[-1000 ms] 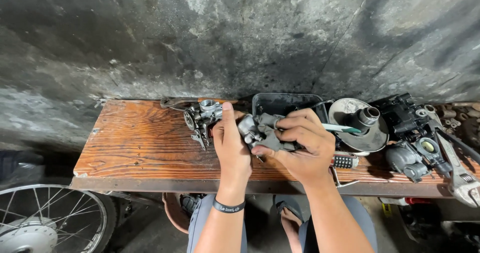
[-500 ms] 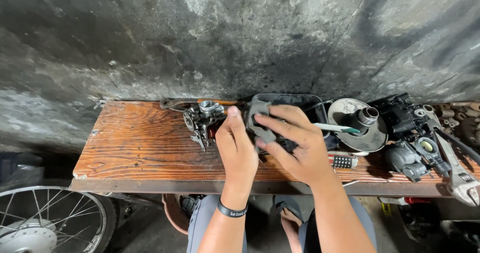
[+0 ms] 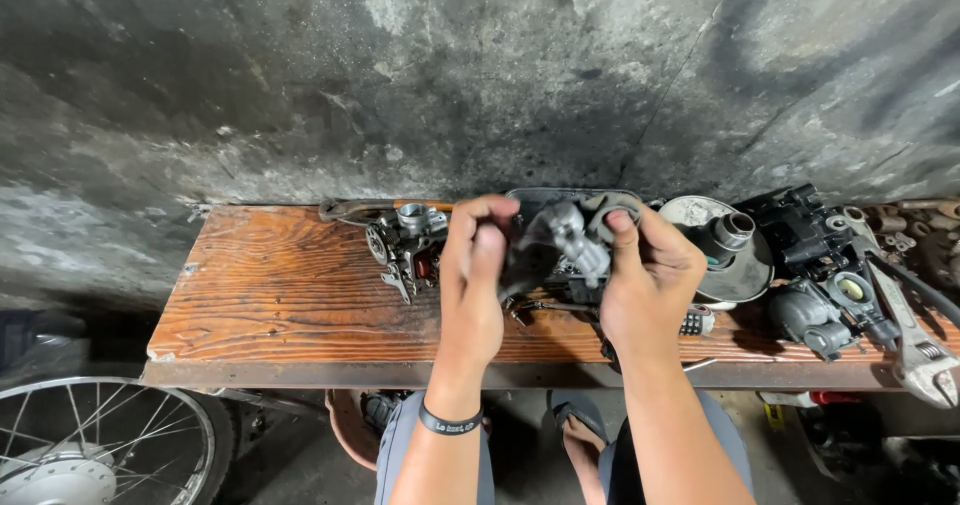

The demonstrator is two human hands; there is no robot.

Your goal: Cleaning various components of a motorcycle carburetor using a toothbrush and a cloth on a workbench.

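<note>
Gripping a grey metal carburettor body (image 3: 572,237) between both hands above the bench's (image 3: 270,295) rear edge, long axis roughly level, left to right. Left hand (image 3: 472,285) fingers curled on its dark left end; right hand (image 3: 648,280) fingers clasped round its right side. Adjustable wrench (image 3: 918,340) near the right front corner.

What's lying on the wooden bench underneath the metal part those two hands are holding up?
Under the grey metal part held by the left hand and right hand, a dark tray edge and a thin metal rod show on the bench. The hands cover the rest.
</note>
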